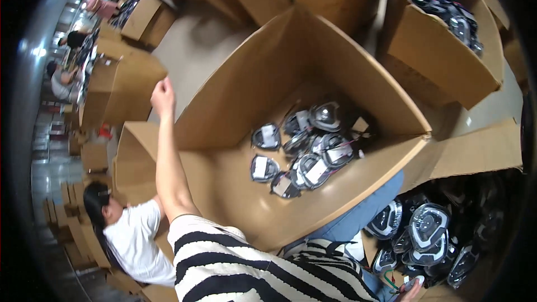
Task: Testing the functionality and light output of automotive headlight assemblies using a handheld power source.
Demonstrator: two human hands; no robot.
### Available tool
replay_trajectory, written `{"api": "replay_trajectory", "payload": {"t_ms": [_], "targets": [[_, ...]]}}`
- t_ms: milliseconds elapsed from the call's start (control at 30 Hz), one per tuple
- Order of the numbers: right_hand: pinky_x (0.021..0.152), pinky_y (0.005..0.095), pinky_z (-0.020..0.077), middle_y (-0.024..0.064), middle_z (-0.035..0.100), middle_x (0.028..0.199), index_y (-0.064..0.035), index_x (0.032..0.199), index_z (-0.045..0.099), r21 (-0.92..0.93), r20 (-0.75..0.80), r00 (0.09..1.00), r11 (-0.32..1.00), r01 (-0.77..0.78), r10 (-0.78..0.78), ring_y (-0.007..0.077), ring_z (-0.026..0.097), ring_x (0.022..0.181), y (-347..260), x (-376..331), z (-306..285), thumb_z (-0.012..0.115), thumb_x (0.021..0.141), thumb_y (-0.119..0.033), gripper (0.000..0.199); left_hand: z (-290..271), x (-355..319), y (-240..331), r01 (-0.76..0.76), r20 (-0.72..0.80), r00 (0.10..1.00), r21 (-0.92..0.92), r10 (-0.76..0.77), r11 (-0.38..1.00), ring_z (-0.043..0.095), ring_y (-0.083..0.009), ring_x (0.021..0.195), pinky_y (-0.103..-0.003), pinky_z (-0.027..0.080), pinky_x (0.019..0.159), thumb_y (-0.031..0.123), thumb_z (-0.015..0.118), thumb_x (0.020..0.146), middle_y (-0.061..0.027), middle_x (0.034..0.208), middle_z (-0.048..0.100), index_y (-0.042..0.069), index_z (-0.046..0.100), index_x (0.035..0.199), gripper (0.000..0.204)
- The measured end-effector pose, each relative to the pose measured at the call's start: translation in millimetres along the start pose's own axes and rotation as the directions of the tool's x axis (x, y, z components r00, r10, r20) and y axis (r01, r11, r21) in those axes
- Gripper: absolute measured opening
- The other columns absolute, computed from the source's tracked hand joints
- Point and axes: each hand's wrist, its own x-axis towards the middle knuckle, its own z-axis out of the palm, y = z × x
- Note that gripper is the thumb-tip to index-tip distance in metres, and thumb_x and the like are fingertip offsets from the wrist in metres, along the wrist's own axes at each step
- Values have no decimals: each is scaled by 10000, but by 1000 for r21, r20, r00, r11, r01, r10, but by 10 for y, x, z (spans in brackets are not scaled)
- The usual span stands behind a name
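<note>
My left arm is stretched out to the left, and my left hand [163, 99] is raised with its fingers closed together. The fingertips are next to the corner of a cardboard box; whether they hold anything is not visible. Low on the right, my right hand [411, 291] is partly cut off by the frame, with its fingers closed on a small grey-white part [415, 282]. A green wire [389, 279] shows beside it. Several black-and-silver rounded units [429, 226] lie just beyond that hand. In front of me a large open carton [224, 106] holds several similar units with white labels [315, 171].
Another open carton [447, 64] of wrapped units stands at the far right. A cardboard flap [475, 154] juts out on the right. A person in a white shirt [140, 240] is close on my left. Farther left are cartons [131, 86] and other people at work.
</note>
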Motion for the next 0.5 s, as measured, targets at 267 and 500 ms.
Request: {"api": "replay_trajectory", "payload": {"t_ms": [267, 500], "targets": [[692, 312, 416, 93, 490, 887, 13, 1008, 444, 631, 64, 778, 579, -517, 625, 189, 480, 732, -338, 61, 101, 445, 787, -229, 328, -719, -1082, -1205, 354, 104, 922, 169, -373, 920, 522, -292, 812, -365, 403, 708, 340, 455, 747, -186, 855, 549, -28, 548, 802, 384], [401, 143, 260, -6, 459, 792, -100, 1009, 426, 702, -11, 805, 578, -417, 593, 40, 375, 543, 184, -276, 164, 451, 759, -234, 284, -501, -2042, 935, 3, 401, 880, -541, 255, 841, 513, -242, 833, -306, 411, 723, 220, 518, 714, -122, 917, 512, 37, 534, 858, 233]]}}
